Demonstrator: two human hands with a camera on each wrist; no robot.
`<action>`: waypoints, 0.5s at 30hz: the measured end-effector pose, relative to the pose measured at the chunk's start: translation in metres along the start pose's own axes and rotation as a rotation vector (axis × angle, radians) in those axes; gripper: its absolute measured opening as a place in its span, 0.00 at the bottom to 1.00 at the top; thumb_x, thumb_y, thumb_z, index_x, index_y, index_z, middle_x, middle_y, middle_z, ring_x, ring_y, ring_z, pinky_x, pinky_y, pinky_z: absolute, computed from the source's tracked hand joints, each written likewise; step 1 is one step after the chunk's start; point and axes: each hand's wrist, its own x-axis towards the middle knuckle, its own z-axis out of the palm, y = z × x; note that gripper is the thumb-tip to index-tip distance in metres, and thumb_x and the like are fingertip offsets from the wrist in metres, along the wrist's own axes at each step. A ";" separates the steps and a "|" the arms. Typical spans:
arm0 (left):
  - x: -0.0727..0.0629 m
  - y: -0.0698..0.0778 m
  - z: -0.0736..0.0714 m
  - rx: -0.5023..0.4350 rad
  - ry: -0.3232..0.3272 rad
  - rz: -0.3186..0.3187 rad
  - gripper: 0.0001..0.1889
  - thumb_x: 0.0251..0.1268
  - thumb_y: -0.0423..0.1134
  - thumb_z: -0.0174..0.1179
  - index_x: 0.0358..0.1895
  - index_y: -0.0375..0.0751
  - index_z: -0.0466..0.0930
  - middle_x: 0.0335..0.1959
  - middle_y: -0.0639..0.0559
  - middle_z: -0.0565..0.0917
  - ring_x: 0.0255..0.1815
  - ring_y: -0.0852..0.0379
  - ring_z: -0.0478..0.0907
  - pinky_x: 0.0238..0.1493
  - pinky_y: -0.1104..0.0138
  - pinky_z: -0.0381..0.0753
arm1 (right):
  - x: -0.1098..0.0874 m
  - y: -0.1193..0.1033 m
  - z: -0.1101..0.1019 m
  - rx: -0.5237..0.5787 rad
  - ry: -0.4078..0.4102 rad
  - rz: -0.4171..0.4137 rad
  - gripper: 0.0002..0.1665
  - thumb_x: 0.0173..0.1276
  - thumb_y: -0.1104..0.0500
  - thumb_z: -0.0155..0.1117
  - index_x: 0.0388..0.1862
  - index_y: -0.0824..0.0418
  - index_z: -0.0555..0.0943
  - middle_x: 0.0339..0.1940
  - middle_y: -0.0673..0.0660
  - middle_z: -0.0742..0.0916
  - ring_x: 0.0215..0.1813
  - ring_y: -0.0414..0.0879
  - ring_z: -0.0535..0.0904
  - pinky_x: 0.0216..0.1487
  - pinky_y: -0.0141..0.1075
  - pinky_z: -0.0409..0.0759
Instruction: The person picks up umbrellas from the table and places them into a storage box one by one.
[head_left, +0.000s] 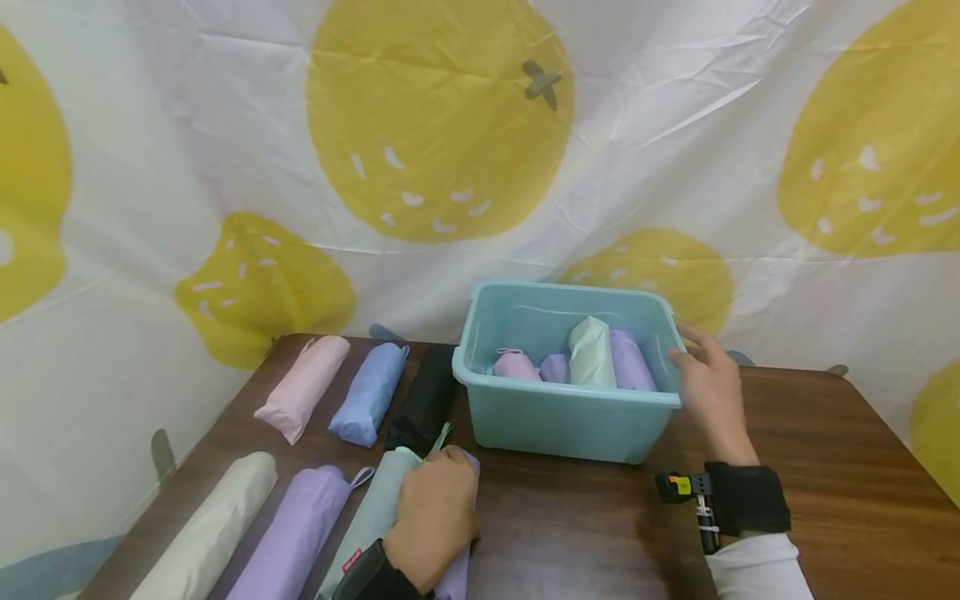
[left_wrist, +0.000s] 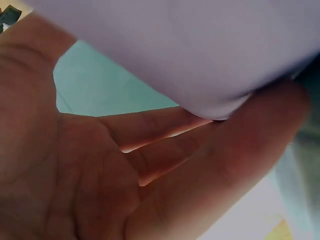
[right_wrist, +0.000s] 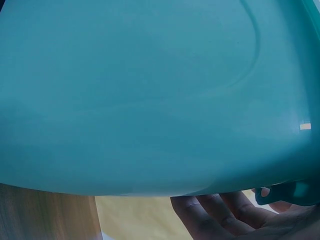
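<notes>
My left hand (head_left: 437, 518) is over the front end of the row of folded umbrellas, its fingers curled round a purple umbrella (left_wrist: 200, 45). Beside it lies a pale green umbrella (head_left: 372, 506), partly covered by the hand. At the right end of a light blue plastic bin (head_left: 555, 425), my right hand (head_left: 711, 392) touches the rim with thumb and fairly straight fingers. Inside the bin are a pink umbrella (head_left: 516, 365), a mint one (head_left: 591, 354), a lilac one (head_left: 632, 362) and a small purple end (head_left: 555, 368). The bin's end wall (right_wrist: 150, 100) fills most of the right wrist view.
Left of the bin lie a black umbrella (head_left: 423, 400), a blue one (head_left: 371, 392) and a pink one (head_left: 306, 385). Nearer are a lilac one (head_left: 300, 529) and a cream one (head_left: 213, 525). A patterned curtain (head_left: 637, 125) hangs behind the brown table (head_left: 558, 533).
</notes>
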 end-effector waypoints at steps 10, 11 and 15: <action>0.002 -0.004 0.001 -0.084 -0.013 0.012 0.31 0.32 0.35 0.86 0.41 0.23 0.80 0.27 0.41 0.82 0.28 0.45 0.84 0.27 0.54 0.85 | -0.001 0.001 0.000 -0.012 0.007 -0.016 0.33 0.87 0.55 0.45 0.87 0.58 0.60 0.77 0.74 0.71 0.74 0.69 0.69 0.69 0.63 0.68; 0.002 -0.004 0.000 -0.101 -0.023 0.007 0.31 0.32 0.35 0.86 0.41 0.24 0.80 0.27 0.42 0.83 0.28 0.45 0.84 0.28 0.54 0.85 | -0.001 0.001 0.000 -0.011 0.008 -0.017 0.33 0.87 0.55 0.45 0.87 0.58 0.60 0.77 0.74 0.71 0.74 0.69 0.69 0.68 0.63 0.68; 0.003 -0.006 -0.002 -0.158 -0.061 -0.004 0.30 0.32 0.33 0.86 0.41 0.26 0.80 0.28 0.43 0.83 0.28 0.46 0.85 0.28 0.54 0.84 | 0.000 0.001 0.000 -0.011 0.009 -0.018 0.33 0.87 0.55 0.46 0.87 0.58 0.60 0.77 0.74 0.72 0.74 0.69 0.69 0.68 0.62 0.68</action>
